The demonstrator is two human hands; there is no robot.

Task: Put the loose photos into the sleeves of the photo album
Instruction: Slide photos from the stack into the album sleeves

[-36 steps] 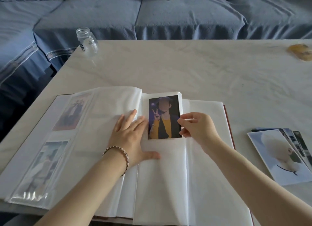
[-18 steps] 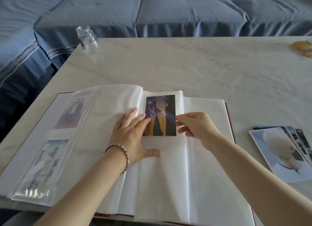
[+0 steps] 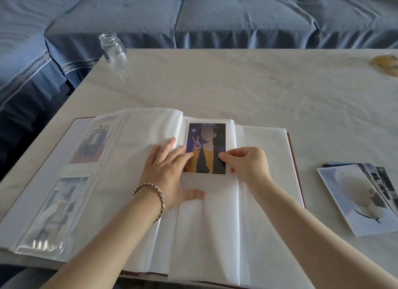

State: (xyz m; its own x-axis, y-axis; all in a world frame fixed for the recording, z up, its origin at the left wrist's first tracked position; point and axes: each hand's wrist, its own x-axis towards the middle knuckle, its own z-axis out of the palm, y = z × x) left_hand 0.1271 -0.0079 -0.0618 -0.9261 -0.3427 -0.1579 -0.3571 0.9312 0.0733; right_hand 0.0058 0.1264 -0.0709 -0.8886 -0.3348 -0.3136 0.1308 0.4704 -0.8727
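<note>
Photo (image 3: 206,150) slid left; right hand (image 3: 247,165) pinches its right edge.

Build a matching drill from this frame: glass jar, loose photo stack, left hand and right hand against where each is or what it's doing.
Things
1. glass jar
2. loose photo stack
3. left hand
4. right hand

Places or states
A. pinches the right edge of the photo on the open page
B. lies flat on the album, fingers spread
C. stands at the far left corner of the table
D. lies on the table, right of the album

Pairs: 1-C, 2-D, 3-B, 4-A
</note>
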